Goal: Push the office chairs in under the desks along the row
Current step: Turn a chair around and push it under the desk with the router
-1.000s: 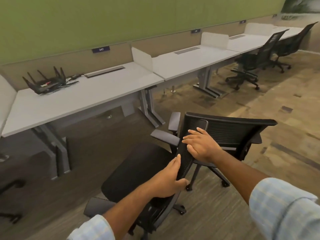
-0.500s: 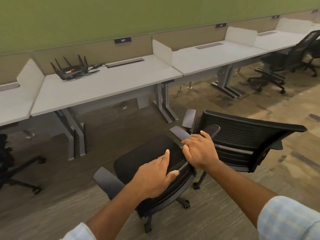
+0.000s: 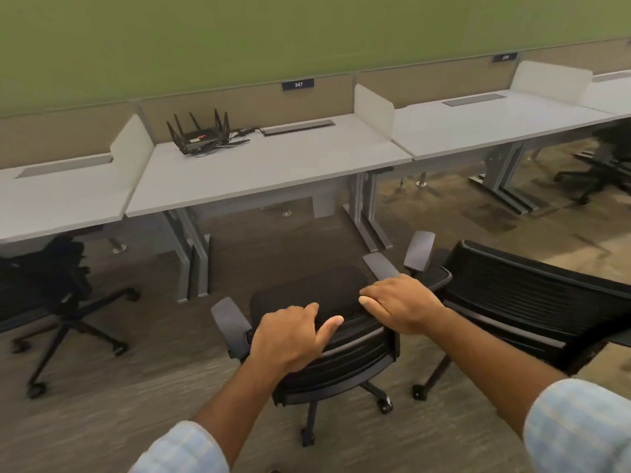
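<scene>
A black mesh office chair (image 3: 336,361) stands on the carpet facing the grey desk (image 3: 273,172) marked 247, its seat a short way out from the desk's front edge. My left hand (image 3: 290,336) grips the left part of the backrest's top edge, thumb out along the rim. My right hand (image 3: 403,303) is closed over the right part of the same edge. A second black chair (image 3: 532,302) stands close to the right, its armrest near my chair's right armrest. Another chair (image 3: 51,285) sits partly under the left desk.
A black router (image 3: 199,136) with antennas and cables lies on the desk's back. Grey desk legs (image 3: 194,254) stand left of the knee space and more legs (image 3: 370,213) stand right of it. A further chair (image 3: 601,165) sits under the far right desk.
The chair has turned so its back faces me and its seat faces desk 247. My left hand has settled on the top edge. The view has swung left.
</scene>
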A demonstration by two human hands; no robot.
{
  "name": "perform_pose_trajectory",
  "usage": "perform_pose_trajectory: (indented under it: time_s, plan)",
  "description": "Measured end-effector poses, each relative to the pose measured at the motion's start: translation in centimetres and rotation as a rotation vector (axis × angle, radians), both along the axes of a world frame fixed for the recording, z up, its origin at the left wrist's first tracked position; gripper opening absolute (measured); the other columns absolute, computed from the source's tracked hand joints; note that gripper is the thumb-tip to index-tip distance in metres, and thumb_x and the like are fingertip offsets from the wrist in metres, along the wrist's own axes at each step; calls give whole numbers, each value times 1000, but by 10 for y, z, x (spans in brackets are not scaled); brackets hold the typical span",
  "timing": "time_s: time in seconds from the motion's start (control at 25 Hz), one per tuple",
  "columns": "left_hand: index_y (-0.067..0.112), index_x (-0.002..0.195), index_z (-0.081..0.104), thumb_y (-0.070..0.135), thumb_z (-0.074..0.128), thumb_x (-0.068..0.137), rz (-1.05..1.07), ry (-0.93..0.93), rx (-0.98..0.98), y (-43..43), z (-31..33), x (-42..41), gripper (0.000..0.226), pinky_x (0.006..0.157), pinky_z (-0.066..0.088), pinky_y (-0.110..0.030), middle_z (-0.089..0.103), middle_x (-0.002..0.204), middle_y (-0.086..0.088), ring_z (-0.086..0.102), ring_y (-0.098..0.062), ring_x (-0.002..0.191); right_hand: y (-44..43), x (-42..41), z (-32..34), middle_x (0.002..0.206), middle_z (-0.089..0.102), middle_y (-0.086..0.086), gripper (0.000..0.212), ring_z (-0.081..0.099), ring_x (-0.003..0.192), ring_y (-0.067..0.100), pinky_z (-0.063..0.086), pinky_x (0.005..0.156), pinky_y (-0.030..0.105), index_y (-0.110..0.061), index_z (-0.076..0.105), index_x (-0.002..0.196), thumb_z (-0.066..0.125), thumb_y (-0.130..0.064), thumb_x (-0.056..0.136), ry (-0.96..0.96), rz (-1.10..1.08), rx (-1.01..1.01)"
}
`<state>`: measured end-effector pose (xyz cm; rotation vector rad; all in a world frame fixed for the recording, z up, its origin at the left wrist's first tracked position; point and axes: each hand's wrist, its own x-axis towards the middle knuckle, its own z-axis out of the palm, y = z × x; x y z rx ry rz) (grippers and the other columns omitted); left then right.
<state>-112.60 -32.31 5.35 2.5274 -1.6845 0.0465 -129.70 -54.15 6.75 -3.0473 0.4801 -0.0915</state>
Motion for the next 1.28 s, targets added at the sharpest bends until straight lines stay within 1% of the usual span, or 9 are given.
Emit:
perform_pose_trajectory:
  time_s: [0.08, 0.16, 0.4, 0.52, 0.8, 0.92, 1.0, 1.12, 1.28]
  plan:
    - [26, 143, 61, 93, -4, 91, 4, -9, -6, -4, 2, 20, 107, 80, 55, -47, 77, 121, -3, 73, -28, 108, -25, 10, 4, 98, 74, -5, 69, 67, 90, 21, 41, 76, 41, -29, 73, 106, 14, -66, 107, 33, -6, 12]
    - [25, 142, 63, 94, -4, 90, -12, 2, -10, -10, 6, 43, 109, 79, 58, -45, 78, 119, -1, 73, -25, 105, -45, 24, 4, 94, 74, -7, 73, 67, 87, 18, 51, 82, 43, -29, 74, 101, 12, -70, 105, 53, -35, 7]
    - [28, 117, 69, 92, -1, 92, -44, -4, -1, -37, 13, 121, 98, 68, 59, -40, 74, 93, 8, 69, -14, 81, -69, 97, -4, 82, 68, -9, 77, 63, 76, 14, 53, 78, 43, -29, 70, 91, 7, -73, 101, 17, -69, 8]
    - [29, 107, 67, 91, 2, 94, -41, -8, 8, -52, 12, 155, 91, 66, 59, -39, 70, 85, 9, 65, -13, 75, -83, 129, -8, 85, 71, -9, 77, 64, 77, 12, 56, 79, 42, -28, 74, 94, 10, -71, 103, -21, -96, -7]
    - [27, 99, 65, 87, 14, 98, -22, 8, 23, -88, 16, 239, 78, 71, 59, -45, 69, 84, 6, 66, -18, 76, -117, 215, -16, 79, 71, -7, 70, 64, 72, 17, 49, 72, 39, -27, 71, 85, 15, -64, 105, -108, -131, -92]
    - [27, 100, 67, 87, 15, 99, -4, -5, 3, -103, 15, 276, 80, 71, 59, -44, 70, 84, 6, 67, -19, 77, -129, 251, -16, 71, 64, -9, 64, 57, 65, 17, 37, 66, 38, -27, 65, 77, 19, -62, 104, -145, -136, -118]
    - [25, 86, 65, 85, 13, 100, 49, -55, -27, -113, 13, 296, 81, 68, 56, -41, 66, 74, 6, 63, -19, 68, -139, 273, -15, 66, 58, -11, 61, 53, 61, 16, 35, 63, 38, -28, 59, 71, 20, -63, 103, -164, -156, -107]
    - [23, 65, 52, 81, 11, 99, 176, -92, -40, -131, 14, 321, 79, 71, 49, -40, 53, 57, 6, 47, -15, 52, -154, 306, -14, 63, 59, -9, 63, 55, 59, 17, 45, 62, 41, -25, 57, 69, 20, -63, 102, -151, -190, -84]
    - [23, 63, 50, 82, 14, 97, 177, -10, -16, -155, 16, 366, 77, 59, 33, -31, 54, 58, 6, 46, -9, 50, -173, 348, -16, 64, 61, -6, 65, 59, 61, 19, 49, 66, 41, -24, 61, 71, 20, -62, 103, -142, -209, -70]
